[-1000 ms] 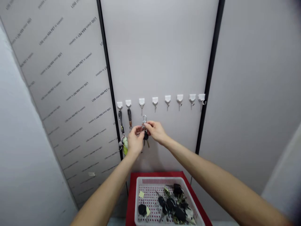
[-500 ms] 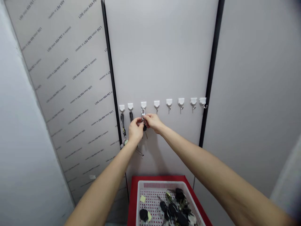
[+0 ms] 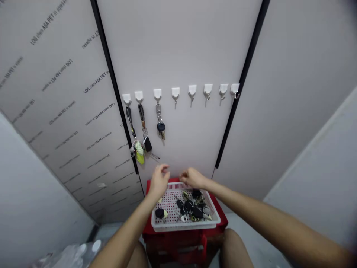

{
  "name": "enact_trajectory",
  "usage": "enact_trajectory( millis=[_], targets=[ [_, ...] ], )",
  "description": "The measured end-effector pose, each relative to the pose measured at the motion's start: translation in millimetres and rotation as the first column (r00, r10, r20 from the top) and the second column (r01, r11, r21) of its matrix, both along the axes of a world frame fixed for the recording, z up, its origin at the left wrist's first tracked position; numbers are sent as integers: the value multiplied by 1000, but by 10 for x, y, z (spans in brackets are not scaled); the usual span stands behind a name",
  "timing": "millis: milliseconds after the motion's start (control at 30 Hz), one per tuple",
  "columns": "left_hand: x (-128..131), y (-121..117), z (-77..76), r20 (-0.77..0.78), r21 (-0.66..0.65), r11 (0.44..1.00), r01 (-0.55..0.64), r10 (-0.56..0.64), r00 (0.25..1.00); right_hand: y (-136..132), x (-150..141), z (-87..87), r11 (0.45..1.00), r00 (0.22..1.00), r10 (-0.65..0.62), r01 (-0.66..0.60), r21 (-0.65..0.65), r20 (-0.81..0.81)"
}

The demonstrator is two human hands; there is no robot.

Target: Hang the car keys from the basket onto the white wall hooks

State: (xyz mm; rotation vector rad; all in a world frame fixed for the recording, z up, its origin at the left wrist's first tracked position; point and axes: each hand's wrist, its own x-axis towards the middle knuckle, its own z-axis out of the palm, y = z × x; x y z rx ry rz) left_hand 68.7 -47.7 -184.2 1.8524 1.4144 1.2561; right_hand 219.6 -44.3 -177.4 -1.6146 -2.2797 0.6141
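Observation:
My left hand point(image 3: 160, 180) hovers above the back left of the white basket point(image 3: 184, 226), its fingers bent and apart with nothing in them. Over the basket's back rim is my right hand point(image 3: 193, 177), slightly blurred, with fingers loosely curled apart and no object visible in it. Higher up, a bunch of keys point(image 3: 161, 128) hangs by a metal clasp from the third hook point(image 3: 157, 94) from the left. In the basket lies a pile of keys point(image 3: 192, 208), many with black heads; another black-headed key point(image 3: 160, 213) lies at the left beside a yellow tag.
Two key sets on dark straps, one with a green charm point(image 3: 140, 154) and one with a black fob point(image 3: 147, 144), hang from the leftmost hooks. Several bare hooks point(image 3: 192, 93) continue rightward. The basket stands on a red stool point(image 3: 223, 219). Plastic bottles point(image 3: 80, 253) stand at lower left.
Both hands have let go of the key bunch at the third hook and come down to the basket. The bunch now hangs freely. The view has tilted downward.

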Motion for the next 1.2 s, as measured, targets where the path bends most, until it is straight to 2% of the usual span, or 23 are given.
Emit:
enact_trajectory(
  millis=[67,167,267,367,467,533,567,633,733,800,867,933,1033,1133,1200],
  targets=[
    [94,-110,-336,-62,-126,989,81,-89,994,-97,105,-291,997,974,-70,73,-8,214],
    [208,-228,-689,-156,-272,949,157,-204,966,-178,135,-483,992,923,-120,121,19,365],
    [265,-286,-845,-235,-341,927,158,-246,940,-237,30,-507,994,892,-112,107,37,438],
    [264,-291,-861,-241,-357,919,171,-267,933,-271,-83,-524,997,918,-80,78,21,388],
    [213,-268,-808,-168,-368,907,203,-280,945,-242,-112,-535,998,983,-61,63,-5,174],
    [168,-245,-745,-68,-371,902,221,-263,962,-199,-95,-484,992,991,-109,103,-72,-80],
    [149,-233,-706,-1,-365,900,239,-258,966,-179,-84,-433,986,965,-135,108,-129,-226],
    [132,-212,-612,139,-326,892,314,-283,949,-154,-70,-285,968,860,-167,49,-248,-482],
    [166,-196,-457,266,-233,852,469,-408,873,-162,-77,-6,956,693,-171,-56,-288,-700],
    [207,-193,-353,278,-215,838,501,-440,854,-178,-87,174,963,605,-174,-60,-263,-777],
    [234,-189,-244,274,-240,855,459,-394,877,-186,-84,326,970,530,-184,-36,-239,-828],
    [230,-178,-120,277,-271,876,399,-326,904,-185,-62,448,975,476,-191,-6,-220,-859],
    [170,-150,95,307,-277,887,370,-284,908,-177,-4,565,982,414,-184,52,-179,-891],
    [99,-116,308,343,-224,911,345,-258,903,-181,55,595,982,399,-186,95,-161,-898],
    [75,-96,422,353,-192,928,321,-240,904,-195,73,571,982,468,-182,130,-136,-865]
  ],
)
